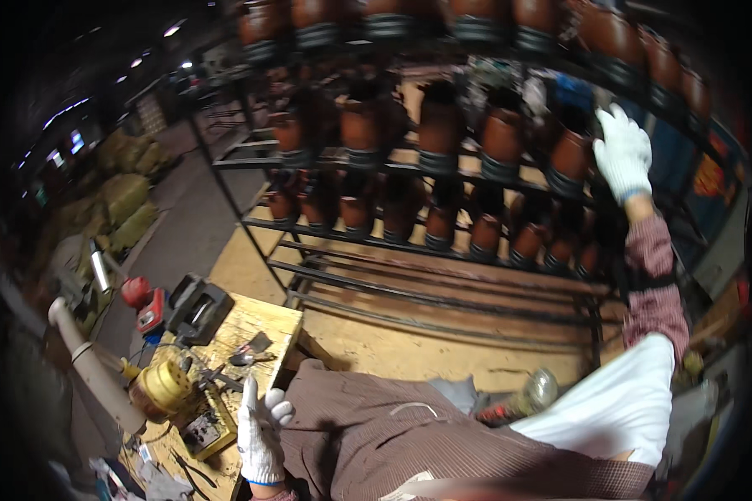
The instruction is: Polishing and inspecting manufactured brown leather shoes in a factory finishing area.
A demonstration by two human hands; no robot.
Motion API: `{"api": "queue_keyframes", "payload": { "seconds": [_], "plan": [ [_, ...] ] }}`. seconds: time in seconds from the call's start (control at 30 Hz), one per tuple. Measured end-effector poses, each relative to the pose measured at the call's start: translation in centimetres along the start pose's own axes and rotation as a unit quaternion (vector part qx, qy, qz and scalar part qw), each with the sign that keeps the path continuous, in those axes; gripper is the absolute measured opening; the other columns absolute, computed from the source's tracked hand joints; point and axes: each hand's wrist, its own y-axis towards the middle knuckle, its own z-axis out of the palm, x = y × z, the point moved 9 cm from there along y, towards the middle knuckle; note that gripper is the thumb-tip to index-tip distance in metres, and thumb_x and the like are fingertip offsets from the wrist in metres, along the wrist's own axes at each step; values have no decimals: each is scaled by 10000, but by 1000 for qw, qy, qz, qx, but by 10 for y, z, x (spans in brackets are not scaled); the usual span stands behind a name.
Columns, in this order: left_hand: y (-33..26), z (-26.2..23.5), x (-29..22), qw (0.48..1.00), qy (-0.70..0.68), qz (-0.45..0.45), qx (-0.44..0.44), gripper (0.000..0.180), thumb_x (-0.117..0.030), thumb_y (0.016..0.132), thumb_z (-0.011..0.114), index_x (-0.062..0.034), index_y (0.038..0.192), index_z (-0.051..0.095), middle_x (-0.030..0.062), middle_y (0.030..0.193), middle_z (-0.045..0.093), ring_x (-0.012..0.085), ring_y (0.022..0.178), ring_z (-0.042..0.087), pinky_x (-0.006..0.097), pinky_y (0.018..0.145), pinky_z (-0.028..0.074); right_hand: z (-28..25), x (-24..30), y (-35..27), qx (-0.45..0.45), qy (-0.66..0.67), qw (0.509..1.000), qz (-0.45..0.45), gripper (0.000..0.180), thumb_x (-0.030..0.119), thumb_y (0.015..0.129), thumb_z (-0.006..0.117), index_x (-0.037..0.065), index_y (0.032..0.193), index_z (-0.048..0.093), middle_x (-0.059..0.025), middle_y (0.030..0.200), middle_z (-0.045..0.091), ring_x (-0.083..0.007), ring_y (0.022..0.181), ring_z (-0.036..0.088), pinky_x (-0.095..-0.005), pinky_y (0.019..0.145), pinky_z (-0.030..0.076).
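Observation:
My right hand (624, 156), in a white knit glove, reaches up to the rack beside the last brown leather boot (570, 159) on the right of the middle tier. Its fingers point upward, a little apart, and I see nothing held in them; whether they touch the boot I cannot tell. My left hand (261, 434), also in a white glove, hovers low by the edge of the wooden workbench (271, 316). Its index finger stretches up while the others are loosely bent, with nothing in them. More brown boots (441, 129) stand in rows along the black metal rack (342, 284).
On the bench are a yellow round device (163, 388), a black block-shaped fixture (199, 309), pliers (194, 478) and small hand tools. A pale duct (100, 376) slants beside it. Sacks (129, 200) are piled at far left. A plastic-wrapped bundle (539, 388) lies below the rack.

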Motion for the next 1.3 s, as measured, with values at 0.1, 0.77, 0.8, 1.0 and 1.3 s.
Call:
{"api": "queue_keyframes", "payload": {
  "seconds": [0.1, 0.77, 0.8, 1.0, 1.3],
  "plan": [
    [1, -29, 14, 998, -46, 12, -27, 822, -644, 1027, 442, -98, 1618, 271, 149, 1176, 637, 228, 932, 643, 345, 836, 542, -137, 140, -2, -238, 300, 892, -240, 494, 216, 850, 705, 120, 1332, 652, -121, 1404, 619, -288, 1087, 670, -394, 929, 528],
    [26, -36, 42, 985, -130, 47, -99, 816, -582, 1052, 430, -49, 1625, 199, 204, 1299, 614, 293, 1093, 644, 444, 1007, 513, -271, 417, 79, -397, 431, 741, -326, 312, 413, 867, 750, 118, 943, 680, -115, 865, 631, -340, 756, 647, -415, 631, 504],
    [16, -36, 42, 973, -168, 73, -138, 817, -596, 1047, 421, -57, 1624, 210, 223, 1329, 598, 319, 1133, 631, 465, 1042, 490, -286, 430, 17, -414, 482, 673, -378, 301, 393, 864, 761, 112, 933, 677, -110, 795, 592, -324, 692, 613, -386, 612, 495],
    [-37, -91, 143, 970, -90, 122, -189, 723, -453, 1058, 488, -84, 1614, 210, 191, 1589, 352, 408, 1410, 429, 542, 1172, 391, -275, 404, -280, 107, 581, 400, -700, 285, 322, 844, 718, 90, 1009, 707, -190, 787, 667, -278, 664, 677, -421, 578, 537],
    [-121, -191, 86, 916, -190, 127, -328, 622, -529, 1074, 421, -128, 1549, 394, 128, 1485, 532, 324, 1298, 571, 516, 1134, 446, -257, 439, -313, 199, 693, 248, -647, 499, 318, 860, 728, 49, 1276, 669, -133, 1206, 705, -267, 773, 693, -348, 623, 506]
  ]
}}
